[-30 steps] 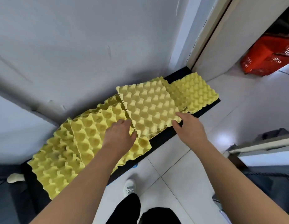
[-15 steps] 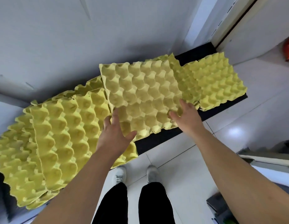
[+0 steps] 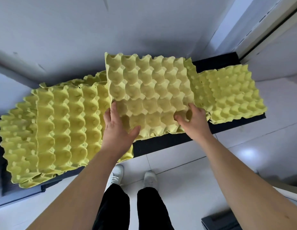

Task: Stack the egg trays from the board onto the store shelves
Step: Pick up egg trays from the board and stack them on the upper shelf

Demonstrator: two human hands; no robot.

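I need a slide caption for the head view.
The left hand and right hand hold the near edge of a yellow egg tray above other trays on a dark board.

The yellow egg trays look like rough, matt moulded paper pulp, the board beneath them matt black, and the white floor tiles glossy.
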